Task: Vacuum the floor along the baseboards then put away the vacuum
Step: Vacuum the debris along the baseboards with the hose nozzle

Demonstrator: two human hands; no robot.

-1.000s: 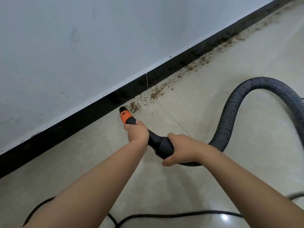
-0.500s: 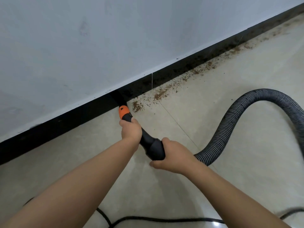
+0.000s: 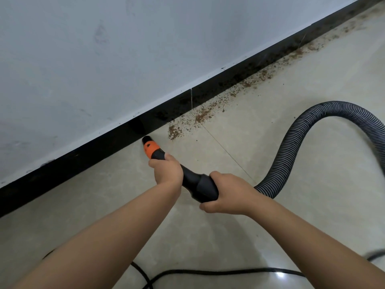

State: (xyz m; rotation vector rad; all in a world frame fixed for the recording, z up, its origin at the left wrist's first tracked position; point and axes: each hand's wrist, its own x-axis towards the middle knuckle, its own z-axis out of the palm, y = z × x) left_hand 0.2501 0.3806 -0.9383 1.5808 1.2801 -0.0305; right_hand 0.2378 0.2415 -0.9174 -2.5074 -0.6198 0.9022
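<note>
Beige floor [image 3: 291,195], black baseboard [image 3: 83,159], brown debris [image 3: 203,116] alongside

A pale grey-white wall [image 3: 104,59], faintly scuffed, fills the view ahead of the hands. A black baseboard [image 3: 73,163] runs along its foot. Glossy beige floor tiles [image 3: 291,205] spread beneath the hands, a light glare [image 3: 280,275] reflecting near the right forearm.

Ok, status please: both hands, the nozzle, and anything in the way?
Left hand and right hand both grip the nozzle. Tip near the baseboard, short of the brown debris. Black cord lies on the floor behind.
</note>
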